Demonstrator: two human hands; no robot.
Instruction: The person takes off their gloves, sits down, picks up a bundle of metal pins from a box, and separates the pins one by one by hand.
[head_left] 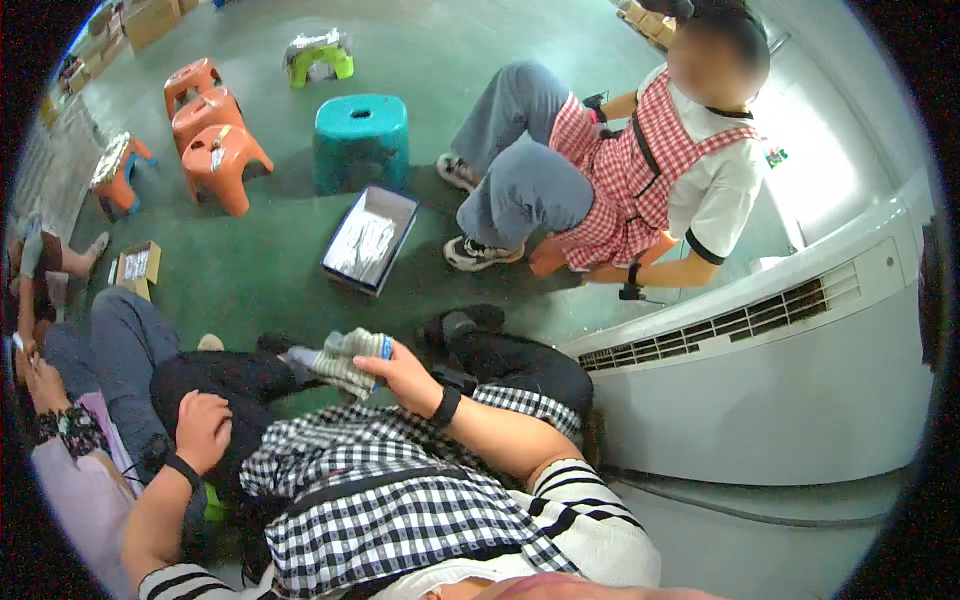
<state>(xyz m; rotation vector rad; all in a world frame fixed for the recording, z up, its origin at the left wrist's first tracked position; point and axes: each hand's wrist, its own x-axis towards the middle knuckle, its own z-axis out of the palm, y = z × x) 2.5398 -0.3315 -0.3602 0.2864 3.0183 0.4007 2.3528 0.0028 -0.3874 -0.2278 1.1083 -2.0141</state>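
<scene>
Over my lap, my right hand (400,378) grips a pair of striped grey and white socks (350,358) with a blue label at one end. The socks hang out to the left of my fingers. My left hand (203,432) rests by my left thigh, fingers loosely bent and apart, with nothing seen in it. A dark blue open box (368,240) sits on the floor ahead of the socks, with a pile of small white pieces inside, too small to make out.
A person in a red checked apron (640,180) sits at the far right. A white air-conditioner-like cabinet (760,400) stands on my right. Ahead are a teal stool (362,140), orange stools (225,165) and a green stool (320,62). A small carton (152,270) and other people are leftward.
</scene>
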